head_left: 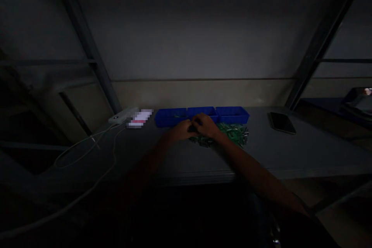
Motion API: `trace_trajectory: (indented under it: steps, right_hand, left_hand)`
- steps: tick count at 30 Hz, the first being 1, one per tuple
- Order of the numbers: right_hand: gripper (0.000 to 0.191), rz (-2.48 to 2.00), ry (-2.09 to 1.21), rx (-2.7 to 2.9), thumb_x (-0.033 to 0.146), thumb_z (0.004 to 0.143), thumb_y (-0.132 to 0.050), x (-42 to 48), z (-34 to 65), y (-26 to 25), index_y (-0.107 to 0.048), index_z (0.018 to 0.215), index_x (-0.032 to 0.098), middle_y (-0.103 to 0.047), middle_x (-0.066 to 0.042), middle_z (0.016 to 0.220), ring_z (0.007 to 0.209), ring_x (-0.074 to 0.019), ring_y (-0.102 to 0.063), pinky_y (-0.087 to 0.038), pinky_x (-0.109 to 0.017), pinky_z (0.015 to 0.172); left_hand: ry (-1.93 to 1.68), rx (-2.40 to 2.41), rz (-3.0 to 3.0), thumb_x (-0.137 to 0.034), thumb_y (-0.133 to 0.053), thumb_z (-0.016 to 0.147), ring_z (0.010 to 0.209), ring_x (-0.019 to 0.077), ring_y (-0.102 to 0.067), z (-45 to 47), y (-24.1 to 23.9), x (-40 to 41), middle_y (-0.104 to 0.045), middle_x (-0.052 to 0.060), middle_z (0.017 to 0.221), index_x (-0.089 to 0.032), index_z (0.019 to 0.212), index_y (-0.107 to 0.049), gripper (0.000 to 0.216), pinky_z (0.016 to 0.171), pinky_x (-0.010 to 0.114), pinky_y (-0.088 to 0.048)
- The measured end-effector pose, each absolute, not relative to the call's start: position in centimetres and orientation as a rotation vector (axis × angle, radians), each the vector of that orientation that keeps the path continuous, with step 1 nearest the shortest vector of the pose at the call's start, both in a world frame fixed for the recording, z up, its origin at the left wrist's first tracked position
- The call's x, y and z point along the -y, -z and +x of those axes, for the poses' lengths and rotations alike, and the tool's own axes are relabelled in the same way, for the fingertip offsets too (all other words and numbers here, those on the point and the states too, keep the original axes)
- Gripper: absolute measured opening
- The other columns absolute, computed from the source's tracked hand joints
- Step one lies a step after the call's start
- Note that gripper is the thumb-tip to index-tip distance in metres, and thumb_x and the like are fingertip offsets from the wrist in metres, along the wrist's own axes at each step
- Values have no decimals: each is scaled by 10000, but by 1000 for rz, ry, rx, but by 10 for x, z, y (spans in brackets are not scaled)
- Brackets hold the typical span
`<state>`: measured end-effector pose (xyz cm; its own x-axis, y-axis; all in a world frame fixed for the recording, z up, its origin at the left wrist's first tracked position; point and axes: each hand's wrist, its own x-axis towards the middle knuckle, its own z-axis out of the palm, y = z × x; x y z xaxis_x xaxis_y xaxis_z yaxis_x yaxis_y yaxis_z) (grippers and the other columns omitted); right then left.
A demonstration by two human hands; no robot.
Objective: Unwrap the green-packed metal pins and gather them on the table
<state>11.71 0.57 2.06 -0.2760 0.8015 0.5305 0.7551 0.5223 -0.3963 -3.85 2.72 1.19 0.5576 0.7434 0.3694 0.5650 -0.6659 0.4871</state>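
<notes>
The scene is very dark. My left hand point(181, 130) and my right hand point(207, 125) meet at the middle of the table, fingers curled together over a small dark object I cannot make out. They rest on the left edge of a pile of green circuit boards point(234, 131). Just behind the hands stand three blue bins point(171, 117) point(203, 111) point(232, 115) in a row.
A dark phone point(281, 122) lies flat at the right of the grey table point(305, 155). A white charger point(123, 116) with cables trailing left and a blurred card point(140, 118) sit at the back left. Metal frame struts rise on both sides.
</notes>
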Motion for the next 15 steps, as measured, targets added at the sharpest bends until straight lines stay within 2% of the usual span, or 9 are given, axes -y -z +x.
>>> trace_trajectory:
  steps: [3,7,12,15]
  right_hand:
    - [141,-1247,-103,2074,201,833,-523,-6,117,-20,-646,895,166,-638,-61,868,813,-159,-575,-420,-269,770]
    - [197,-1233,-141,2057,285,863,-504,-7,117,-20,-636,926,153,-651,-78,885,796,-159,-582,-424,-270,751]
    - [243,-1241,-248,1936,311,798,-584,-8,119,-20,-615,980,153,-648,-64,900,794,-151,-567,-425,-263,731]
    - [196,-1231,-524,1820,308,768,-580,-11,120,-20,-625,863,143,-624,-23,770,688,-132,-541,-414,-246,642]
  left_hand:
    - [-785,-1169,2555,-212,-586,677,761,202,-601,-38,-14,-29,-645,47,752,-211,748,-641,89,730,295,-468]
    - [-898,-1203,2572,-152,-515,702,770,196,-608,-40,-21,-30,-670,43,785,-219,751,-660,167,756,297,-464]
    - [-1244,-1189,2335,-293,-499,794,740,181,-618,-42,-31,-25,-686,30,786,-221,794,-660,176,714,278,-462]
    - [-1302,-1165,2171,-356,-506,797,638,158,-598,-41,-32,-23,-663,13,706,-215,810,-652,204,606,248,-453]
